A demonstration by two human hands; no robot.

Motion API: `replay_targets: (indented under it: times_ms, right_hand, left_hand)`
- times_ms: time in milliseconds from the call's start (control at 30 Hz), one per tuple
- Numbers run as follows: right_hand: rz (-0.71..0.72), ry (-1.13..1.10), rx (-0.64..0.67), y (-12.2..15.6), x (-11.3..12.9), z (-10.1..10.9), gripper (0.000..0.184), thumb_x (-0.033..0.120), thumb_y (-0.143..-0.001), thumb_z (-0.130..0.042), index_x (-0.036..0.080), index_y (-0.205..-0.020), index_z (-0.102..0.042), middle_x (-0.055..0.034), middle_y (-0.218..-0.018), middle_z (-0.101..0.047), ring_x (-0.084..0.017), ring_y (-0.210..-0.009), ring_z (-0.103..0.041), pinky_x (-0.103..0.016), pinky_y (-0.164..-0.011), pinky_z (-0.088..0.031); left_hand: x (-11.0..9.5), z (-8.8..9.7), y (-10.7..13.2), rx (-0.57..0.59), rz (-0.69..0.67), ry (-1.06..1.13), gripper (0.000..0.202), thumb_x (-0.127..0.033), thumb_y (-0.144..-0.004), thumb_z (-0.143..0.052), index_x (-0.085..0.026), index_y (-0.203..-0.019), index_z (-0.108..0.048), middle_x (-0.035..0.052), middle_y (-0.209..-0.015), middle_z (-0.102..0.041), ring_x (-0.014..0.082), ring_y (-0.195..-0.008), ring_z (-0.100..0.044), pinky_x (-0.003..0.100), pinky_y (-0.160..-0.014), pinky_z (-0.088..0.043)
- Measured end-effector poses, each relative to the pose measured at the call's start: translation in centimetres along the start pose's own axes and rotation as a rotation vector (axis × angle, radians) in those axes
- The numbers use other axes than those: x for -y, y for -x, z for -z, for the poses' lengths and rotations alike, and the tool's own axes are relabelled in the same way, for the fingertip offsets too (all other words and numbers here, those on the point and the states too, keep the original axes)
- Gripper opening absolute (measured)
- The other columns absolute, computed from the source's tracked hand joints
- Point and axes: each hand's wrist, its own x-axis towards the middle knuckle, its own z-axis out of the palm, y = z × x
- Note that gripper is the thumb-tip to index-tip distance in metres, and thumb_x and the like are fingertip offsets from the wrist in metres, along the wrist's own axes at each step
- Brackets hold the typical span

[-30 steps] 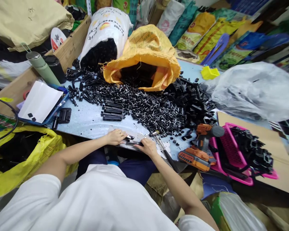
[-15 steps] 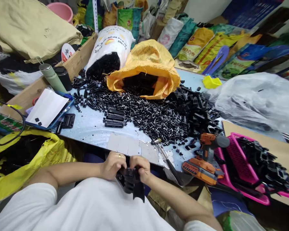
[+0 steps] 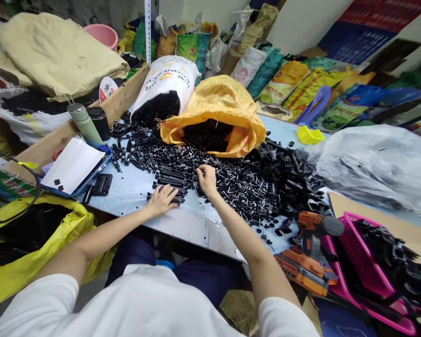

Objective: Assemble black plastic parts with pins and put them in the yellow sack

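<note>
My left hand [image 3: 163, 198] lies with fingers spread on the near end of a row of flat black plastic strips [image 3: 170, 178] on the pale blue table [image 3: 133, 187]. My right hand [image 3: 207, 179] reaches into the wide heap of small black parts with metal pins [image 3: 238, 178], fingers curled down into it. What those fingers pinch is hidden. A yellow sack [image 3: 217, 114] lies open behind the heap, spilling black parts. A white sack [image 3: 164, 89] of black parts lies beside it.
An orange cordless drill [image 3: 307, 255] sits at the table's right front edge beside a pink basket [image 3: 365, 276] of black pieces. A clipboard with white paper [image 3: 73, 164], a green flask [image 3: 83, 122] and a black cup [image 3: 100, 122] stand left. A grey plastic bag [image 3: 375, 161] covers the right.
Both hands held a black assembled piece near my lap half a second ago. That piece is gone from them, and both hands have moved forward onto the table.
</note>
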Motion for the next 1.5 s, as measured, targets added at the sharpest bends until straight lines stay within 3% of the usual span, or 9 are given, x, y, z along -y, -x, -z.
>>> replay_targets:
  times_ms: [167,267,533,733,867,1067,1233,1367,1500]
  right_hand:
    - [0.021,0.25,0.169,-9.1,-1.1,-2.3,0.028,0.031,-0.093,-0.037,0.015,-0.107,-0.055,-0.0119,-0.11,-0.058,-0.022,-0.105,-0.046,-0.032,-0.092,-0.035]
    - [-0.189,0.359,0.227,-13.6,0.3,-4.9,0.039,0.042,-0.093,-0.036,0.012,-0.115,-0.05,-0.0167,-0.11,-0.058,-0.027,-0.106,-0.048,-0.038,-0.089,-0.037]
    - [-0.639,0.348,0.231,-20.2,2.1,-8.1,0.064,0.055,-0.076,-0.057,0.006,-0.117,-0.047,-0.0222,-0.106,-0.061,-0.033,-0.105,-0.056,-0.045,-0.086,-0.039]
    - [-0.396,0.308,0.103,-12.9,-1.6,-2.7,0.06,0.059,-0.071,-0.058,0.015,-0.112,-0.054,-0.0137,-0.098,-0.064,-0.028,-0.094,-0.059,-0.037,-0.081,-0.043]
    - [-0.118,0.337,-0.082,-2.4,-6.3,3.7,0.053,0.054,-0.071,-0.06,0.017,-0.108,-0.055,-0.0093,-0.1,-0.063,-0.024,-0.093,-0.055,-0.034,-0.086,-0.041]
    - [-0.128,0.527,-0.042,8.0,-11.3,10.4,0.039,0.047,-0.077,-0.058,0.015,-0.1,-0.059,-0.0129,-0.11,-0.059,-0.026,-0.099,-0.05,-0.038,-0.087,-0.038]
    - [-0.135,0.668,-0.028,8.2,-9.5,10.7,0.049,0.037,-0.08,-0.058,0.013,-0.123,-0.049,-0.0185,-0.134,-0.041,-0.032,-0.116,-0.038,-0.043,-0.092,-0.033]
    - [0.016,0.562,0.197,5.3,-7.3,8.8,0.047,0.031,-0.086,-0.052,0.014,-0.129,-0.047,-0.0185,-0.12,-0.054,-0.031,-0.11,-0.044,-0.045,-0.093,-0.032]
    - [-0.119,0.127,0.184,3.5,-5.1,7.1,0.047,0.041,-0.09,-0.043,0.015,-0.128,-0.048,-0.0155,-0.109,-0.06,-0.027,-0.101,-0.053,-0.044,-0.09,-0.04]
  left_hand:
    - [3.7,0.8,-9.6,0.131,0.217,-0.071,0.034,-0.015,-0.088,-0.041,-0.014,-0.12,-0.052,0.0166,-0.121,-0.055,0.029,-0.117,-0.044,0.045,-0.094,-0.034]
    - [5.6,0.5,-12.9,0.23,0.176,-0.076,0.024,-0.015,-0.085,-0.049,-0.014,-0.106,-0.059,0.0132,-0.106,-0.062,0.0261,-0.104,-0.053,0.04,-0.089,-0.04]
    - [6.3,1.6,-12.8,0.17,0.03,-0.063,0.02,-0.024,-0.084,-0.057,-0.013,-0.101,-0.055,0.01,-0.102,-0.062,0.0219,-0.102,-0.056,0.037,-0.092,-0.041]
    - [1.6,8.5,-5.5,-0.343,-0.152,0.115,0.025,-0.03,-0.091,-0.048,-0.013,-0.109,-0.05,0.0096,-0.1,-0.061,0.0198,-0.096,-0.056,0.037,-0.087,-0.043]
    - [-4.3,9.3,-0.1,-0.05,-0.306,-0.035,0.017,-0.02,-0.092,-0.043,-0.013,-0.105,-0.052,0.0073,-0.085,-0.059,0.0196,-0.083,-0.056,0.034,-0.075,-0.042]
    - [-7.8,0.7,5.1,0.282,-0.366,-0.077,0.035,-0.005,-0.088,-0.039,-0.014,-0.121,-0.046,0.0076,-0.09,-0.059,0.0186,-0.08,-0.057,0.031,-0.07,-0.039]
    - [-5.4,-3.6,6.6,0.196,-0.088,0.056,0.038,-0.016,-0.091,-0.044,-0.016,-0.128,-0.041,0.0097,-0.101,-0.058,0.0215,-0.094,-0.054,0.034,-0.08,-0.042]
    - [-3.1,-3.4,5.9,0.171,0.003,0.054,0.032,-0.019,-0.09,-0.045,-0.018,-0.122,-0.049,0.0101,-0.102,-0.057,0.0223,-0.096,-0.053,0.036,-0.082,-0.044]
    - [-2.1,-2.2,5.4,0.127,0.066,0.167,0.034,-0.023,-0.091,-0.043,-0.015,-0.123,-0.05,0.0115,-0.105,-0.056,0.0231,-0.099,-0.053,0.038,-0.087,-0.044]
